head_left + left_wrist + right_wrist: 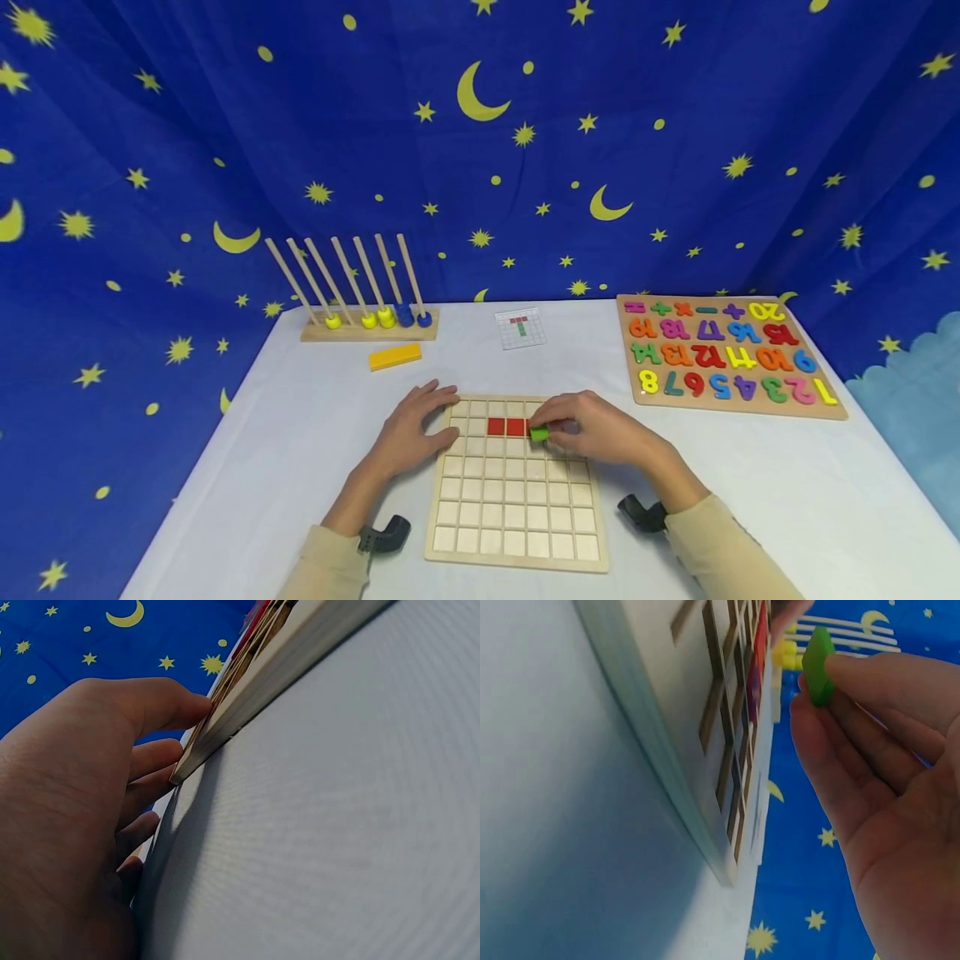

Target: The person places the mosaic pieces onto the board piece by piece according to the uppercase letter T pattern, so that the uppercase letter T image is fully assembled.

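Observation:
A square wooden grid board [513,560] lies flat before me on the white table. In its second row from the top sit red tiles [497,427], the rightmost partly hidden behind my right hand. Between thumb and fingers, my right hand [600,429] pinches a green square tile [820,666], held close over the board just right of the red ones. My left hand [408,427] rests at the board's upper left edge, its thumb on the rim and the fingers loosely extended.
Behind the board lies a small clear card [521,328] with a red and green T pattern. At the back left stand a wooden peg stand [367,332] with yellow and blue beads and a yellow-orange block [395,357]. A number puzzle board [735,402] lies back right.

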`<control>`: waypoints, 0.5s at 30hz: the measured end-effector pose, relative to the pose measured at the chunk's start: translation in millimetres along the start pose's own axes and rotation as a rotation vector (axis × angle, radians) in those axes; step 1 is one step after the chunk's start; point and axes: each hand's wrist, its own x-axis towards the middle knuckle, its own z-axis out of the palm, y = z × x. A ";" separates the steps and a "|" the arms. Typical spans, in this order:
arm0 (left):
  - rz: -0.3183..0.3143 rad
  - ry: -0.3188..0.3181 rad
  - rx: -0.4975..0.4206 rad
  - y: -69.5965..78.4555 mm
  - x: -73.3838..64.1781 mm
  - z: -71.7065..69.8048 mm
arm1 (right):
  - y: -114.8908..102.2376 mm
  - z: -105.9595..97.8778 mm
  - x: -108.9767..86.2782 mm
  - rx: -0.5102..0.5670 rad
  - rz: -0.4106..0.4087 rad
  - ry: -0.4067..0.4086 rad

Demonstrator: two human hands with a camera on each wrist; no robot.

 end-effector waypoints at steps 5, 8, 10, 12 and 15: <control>-0.009 -0.001 0.003 -0.4 -0.2 -0.6 | -4.3 8.5 6.8 -0.017 0.001 0.002; -0.005 -0.004 0.003 -0.3 0.2 -0.9 | -4.9 14.3 10.8 -0.030 0.001 -0.018; 0.001 -0.007 0.001 -0.1 0.4 -0.7 | -4.4 17.8 12.8 -0.059 -0.002 -0.034; 0.011 -0.007 0.000 -0.2 0.7 -0.1 | -4.0 20.7 14.6 -0.099 -0.009 -0.047; 0.021 -0.006 0.005 -1.1 1.0 0.0 | -4.9 23.0 17.7 -0.153 -0.017 -0.050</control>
